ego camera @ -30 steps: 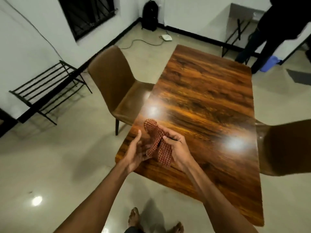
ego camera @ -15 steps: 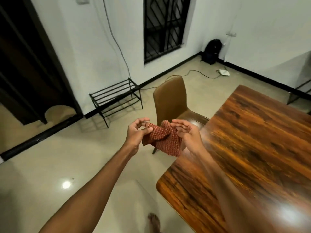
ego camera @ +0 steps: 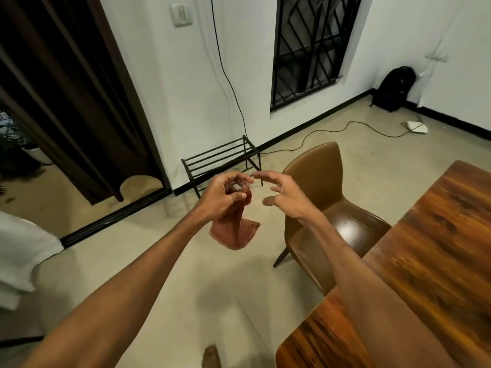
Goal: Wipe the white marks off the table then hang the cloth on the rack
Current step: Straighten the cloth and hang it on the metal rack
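A red checked cloth [ego camera: 235,231] hangs bunched from my left hand [ego camera: 225,196], which pinches its top between thumb and fingers over the floor. My right hand [ego camera: 281,193] is beside it, fingers spread and curled, holding nothing. The low black metal rack [ego camera: 221,160] stands against the white wall just beyond both hands. The wooden table [ego camera: 425,261] fills the lower right; no white marks show on the part in view.
A brown chair [ego camera: 318,197] stands between the table and the rack. A black cable [ego camera: 332,131] runs down the wall and across the floor to a white adapter [ego camera: 417,126]. A dark curtain [ego camera: 69,102] covers a doorway at left. A black backpack [ego camera: 394,87] sits in the corner.
My view has swung left from the table toward the rack. The right hand has let go of the cloth, which now dangles from the left hand alone.
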The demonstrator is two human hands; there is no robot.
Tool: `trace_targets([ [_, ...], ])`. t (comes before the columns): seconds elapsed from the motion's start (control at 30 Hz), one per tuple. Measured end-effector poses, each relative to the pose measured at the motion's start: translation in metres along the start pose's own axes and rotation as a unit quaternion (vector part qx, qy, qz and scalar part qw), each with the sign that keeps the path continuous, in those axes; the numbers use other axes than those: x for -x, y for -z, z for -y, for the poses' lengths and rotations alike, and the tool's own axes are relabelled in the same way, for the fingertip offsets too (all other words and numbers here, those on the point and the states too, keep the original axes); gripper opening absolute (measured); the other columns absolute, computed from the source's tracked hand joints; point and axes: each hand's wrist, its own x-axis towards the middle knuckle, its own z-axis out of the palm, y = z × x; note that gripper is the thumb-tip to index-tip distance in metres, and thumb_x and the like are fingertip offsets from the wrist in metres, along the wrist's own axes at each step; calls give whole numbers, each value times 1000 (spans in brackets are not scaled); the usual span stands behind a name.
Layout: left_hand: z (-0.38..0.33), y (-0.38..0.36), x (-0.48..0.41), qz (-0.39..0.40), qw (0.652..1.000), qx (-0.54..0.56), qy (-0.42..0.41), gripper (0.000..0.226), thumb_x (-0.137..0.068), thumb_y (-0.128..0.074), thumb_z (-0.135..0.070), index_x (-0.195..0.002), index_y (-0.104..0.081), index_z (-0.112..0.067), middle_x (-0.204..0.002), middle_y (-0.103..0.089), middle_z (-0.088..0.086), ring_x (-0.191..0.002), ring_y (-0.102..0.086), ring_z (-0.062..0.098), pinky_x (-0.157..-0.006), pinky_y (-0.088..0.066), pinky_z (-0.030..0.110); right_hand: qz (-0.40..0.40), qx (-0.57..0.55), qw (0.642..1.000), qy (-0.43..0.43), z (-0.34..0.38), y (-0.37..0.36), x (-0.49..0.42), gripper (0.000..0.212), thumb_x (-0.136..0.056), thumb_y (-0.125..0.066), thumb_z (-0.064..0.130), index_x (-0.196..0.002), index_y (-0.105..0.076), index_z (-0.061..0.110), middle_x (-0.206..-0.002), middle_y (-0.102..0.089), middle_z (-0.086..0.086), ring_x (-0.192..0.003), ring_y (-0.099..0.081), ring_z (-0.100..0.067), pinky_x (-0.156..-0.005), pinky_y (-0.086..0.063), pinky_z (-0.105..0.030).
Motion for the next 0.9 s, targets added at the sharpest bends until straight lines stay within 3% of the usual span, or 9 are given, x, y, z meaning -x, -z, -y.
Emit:
trace_targets([
  [0.1, 7, 26, -25, 18, 999, -6, -32, 37, -83, -74, 7, -112, -71, -15, -102, -70, 15, -90, -67, 38, -87, -57, 44, 91, -84, 992, -16, 1, -16, -43, 80, -78, -75, -14, -137, -56, 36, -134, -61, 21, -126, -54, 9, -96, -46, -11],
  [0.23, 31, 75, -60, 50, 998, -2, -47, 37, -84, -71, 7, -113, -69, -15, -99, -68, -2, -85, -65, 13, -80, -55, 29, 133, -110, 983, -57, -14, -46, -96, 55, -82, -78, -8, -131, -64, 11, -124, -73, -8, -118, -68, -16, -104, -54, -32],
  [0.33, 57, 119, -85, 38, 999, -2, -33, 39, -87, -67, 8, -113, -69, -21, -95, -63, -7, -83, -63, 8, -77, -52, 24, 95, -113, 987, -70, -24, -67, -138, 29, -86, -79, 0, -114, -71, -3, -108, -74, -14, -104, -71, -23, -99, -55, -38],
  [0.47, 100, 172, -116, 52, 998, -42, -5, 36, -93, -68, -5, -122, -63, -25, -100, -63, -5, -89, -66, 19, -83, -56, 31, 42, -137, 985, -101, -15, -81, -196, 19, -92, -75, 7, -111, -72, 5, -99, -76, -3, -97, -72, -18, -86, -57, -29],
  [0.53, 120, 192, -133, 98, 992, -79, 27, 51, -87, -79, -23, -133, -57, -26, -113, -65, -3, -103, -67, 17, -93, -56, 33, 35, -142, 984, -103, -3, -83, -224, 14, -94, -72, 5, -107, -70, 11, -95, -77, 2, -91, -74, -13, -73, -59, -24],
  [0.6, 139, 206, -150, 150, 980, -119, 62, 75, -73, -90, -33, -138, -54, -22, -125, -63, -2, -112, -63, 13, -98, -53, 29, 24, -126, 987, -100, 7, -84, -253, 14, -95, -69, 1, -104, -67, 12, -103, -75, -9, -100, -73, -22, -80, -64, -35],
  [0.73, 176, 226, -190, 136, 959, -237, 71, 37, -74, -88, -17, -107, -72, -15, -103, -73, 0, -93, -66, 14, -83, -51, 28, -3, -126, 987, -101, 15, -77, -312, 29, -94, -56, -16, -100, -61, 11, -97, -77, -5, -91, -74, -21, -69, -63, -33],
  [0.8, 196, 234, -212, 105, 969, -199, 100, 10, -79, -85, -17, -82, -75, -17, -82, -73, 2, -76, -66, 15, -74, -53, 34, -9, -135, 985, -109, 10, -66, -342, 32, -92, -55, -21, -104, -61, 8, -97, -76, -8, -93, -73, -24, -75, -63, -37],
  [0.9, 222, 237, -242, 60, 981, -37, 182, 12, -86, -79, -16, -77, -72, -12, -78, -69, 11, -72, -63, 20, -72, -56, 41, -4, -153, 980, -125, -9, -47, -386, 29, -94, -56, -15, -112, -69, 4, -110, -75, -15, -109, -71, -32, -89, -60, -40],
])
